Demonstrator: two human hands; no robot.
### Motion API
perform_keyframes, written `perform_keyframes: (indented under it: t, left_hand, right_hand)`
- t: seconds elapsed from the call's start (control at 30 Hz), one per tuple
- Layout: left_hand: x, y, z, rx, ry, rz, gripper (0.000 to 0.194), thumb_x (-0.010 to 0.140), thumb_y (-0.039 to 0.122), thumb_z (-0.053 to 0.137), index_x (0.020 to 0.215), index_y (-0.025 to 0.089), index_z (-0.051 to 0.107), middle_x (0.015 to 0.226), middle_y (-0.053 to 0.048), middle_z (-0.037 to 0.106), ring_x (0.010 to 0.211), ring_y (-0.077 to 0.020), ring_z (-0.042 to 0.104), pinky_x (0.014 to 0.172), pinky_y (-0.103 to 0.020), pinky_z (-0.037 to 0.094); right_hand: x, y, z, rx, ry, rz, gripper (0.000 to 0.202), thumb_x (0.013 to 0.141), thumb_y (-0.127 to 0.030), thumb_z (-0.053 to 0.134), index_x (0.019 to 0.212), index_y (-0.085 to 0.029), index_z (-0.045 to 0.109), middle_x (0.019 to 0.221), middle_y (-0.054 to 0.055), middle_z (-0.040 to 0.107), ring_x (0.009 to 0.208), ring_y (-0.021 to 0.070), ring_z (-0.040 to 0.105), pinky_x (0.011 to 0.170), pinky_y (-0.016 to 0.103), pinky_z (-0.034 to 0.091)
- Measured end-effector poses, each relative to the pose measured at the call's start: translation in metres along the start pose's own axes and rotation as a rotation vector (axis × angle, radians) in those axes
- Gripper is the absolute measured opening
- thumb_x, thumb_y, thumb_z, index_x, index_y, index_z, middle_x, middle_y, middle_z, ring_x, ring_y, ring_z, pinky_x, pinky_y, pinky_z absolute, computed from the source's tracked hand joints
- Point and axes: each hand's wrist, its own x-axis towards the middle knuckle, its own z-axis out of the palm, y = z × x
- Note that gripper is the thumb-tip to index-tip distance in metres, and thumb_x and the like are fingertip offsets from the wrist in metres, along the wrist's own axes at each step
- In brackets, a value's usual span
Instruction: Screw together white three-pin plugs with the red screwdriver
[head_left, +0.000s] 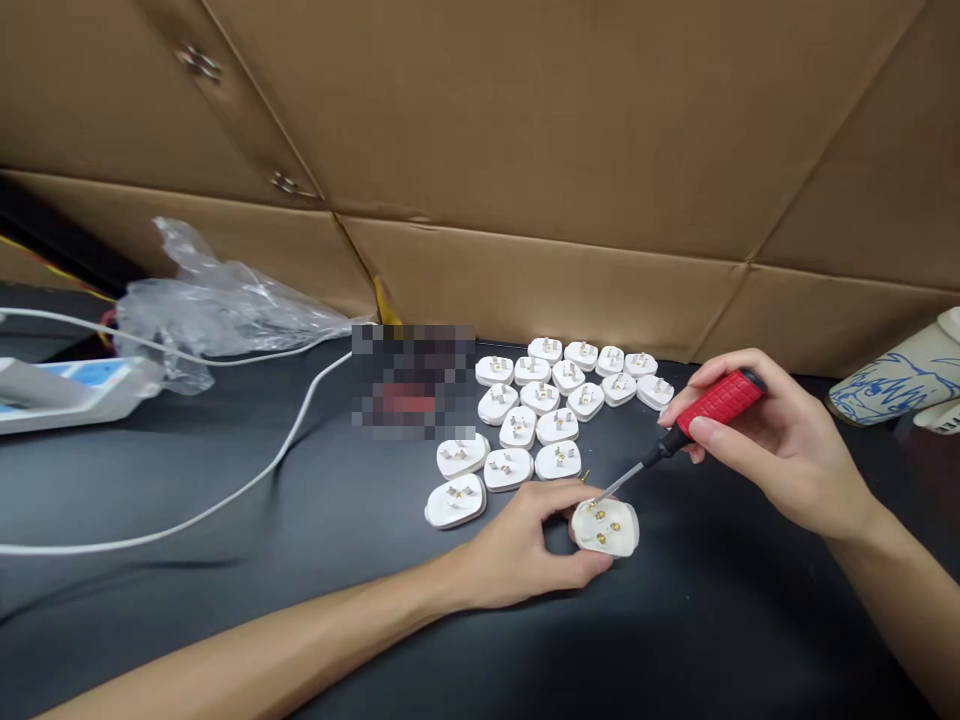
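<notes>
My left hand [536,545] grips a white plug part [619,540] between thumb and fingers, with several brass-coloured fittings showing on its upturned side. In my right hand [787,450] is a screwdriver [724,405] with a red and black handle. Its metal tip points down and left to the upper left edge of the held part. Beyond my left hand, several white plugs [508,468] lie on the dark table with their metal prongs up. A small brass screw [586,476] is just above my left fingers.
Crumpled clear plastic [225,300], a white cable [300,420] and a white tray-like object [82,395] lie at the left. A brown padded panel [540,130] stands behind the table [315,530]. A patterned cup [900,375] is at the right edge. One patch is pixelated.
</notes>
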Motion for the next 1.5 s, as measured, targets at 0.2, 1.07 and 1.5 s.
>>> perform_keyframes:
  t: [0.2,1.07,1.5]
  left_hand:
    - [0.0,0.001,-0.001,0.023,0.004,0.013,0.022,0.081,0.022,0.068,0.102,0.016,0.07,0.089,-0.002,0.067,0.078,-0.0165,0.058,0.072,-0.025,0.045]
    - [0.005,0.002,0.005,0.057,0.076,0.008,0.024,0.086,0.029,0.069,0.107,0.017,0.069,0.09,-0.001,0.066,0.081,-0.0179,0.059,0.076,-0.027,0.049]
    - [0.012,0.002,0.006,0.063,0.171,0.028,0.026,0.086,0.029,0.069,0.109,0.017,0.067,0.082,0.0,0.059,0.07,-0.0152,0.054,0.066,-0.026,0.047]
  right_hand:
    - [-0.002,-0.001,0.002,-0.032,-0.024,-0.057,0.027,0.089,-0.016,0.069,0.109,-0.026,0.054,0.094,0.002,0.073,0.083,0.015,0.068,0.063,0.022,0.057]
    - [0.019,-0.059,0.005,-0.739,-0.242,-0.378,0.012,0.089,-0.015,0.059,0.1,-0.019,0.056,0.096,0.004,0.063,0.078,0.0161,0.061,0.071,0.027,0.049]
    - [0.012,-0.06,-0.001,-0.672,-0.349,-0.415,0.02,0.093,-0.015,0.053,0.113,-0.02,0.054,0.109,0.007,0.064,0.092,0.0192,0.063,0.075,0.029,0.051]
